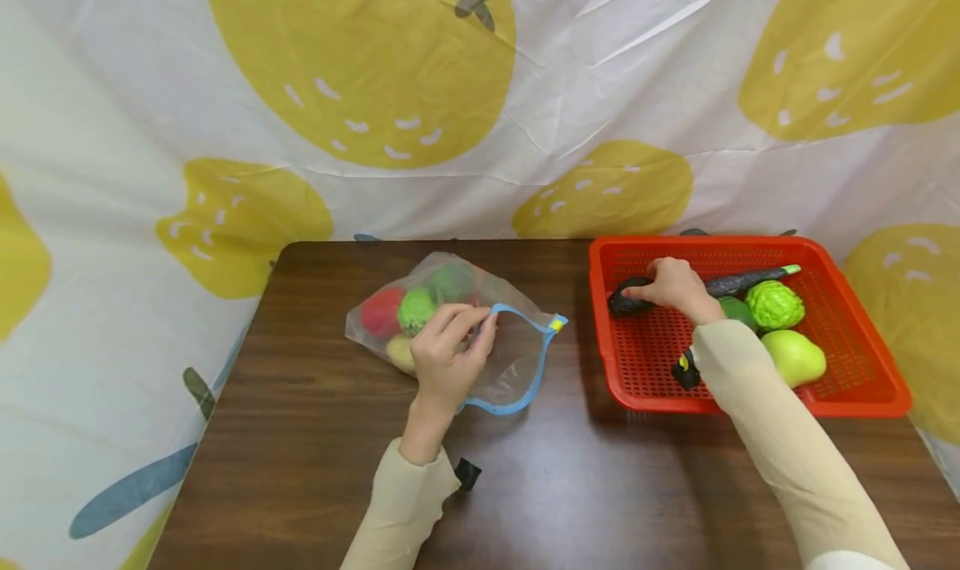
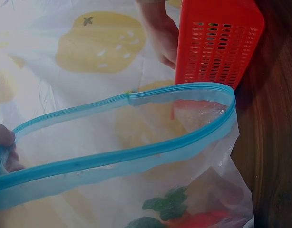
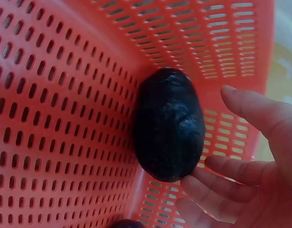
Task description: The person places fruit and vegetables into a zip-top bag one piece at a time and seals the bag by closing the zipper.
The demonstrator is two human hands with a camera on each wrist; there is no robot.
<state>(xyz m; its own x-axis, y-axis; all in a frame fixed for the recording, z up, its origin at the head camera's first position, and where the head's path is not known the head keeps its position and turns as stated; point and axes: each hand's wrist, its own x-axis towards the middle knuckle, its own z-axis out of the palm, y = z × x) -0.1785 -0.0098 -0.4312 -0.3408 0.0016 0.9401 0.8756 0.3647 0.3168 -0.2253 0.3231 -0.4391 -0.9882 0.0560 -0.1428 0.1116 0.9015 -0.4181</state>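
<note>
My left hand pinches the blue zip edge of a clear zip bag, whose mouth gapes to the right. Inside the bag lie a red item, a textured green one and a yellowish one. Over the left end of the red basket, my right hand reaches down to a dark avocado. In the right wrist view its fingers are spread beside the avocado, thumb apart from it and one fingertip at its lower edge. The avocado rests against the basket's holed wall.
The red basket stands on the right of the brown table. It also holds a long dark vegetable with a green tip, a bumpy light-green piece, a dark-green piece and a yellow-green fruit. A patterned cloth hangs behind.
</note>
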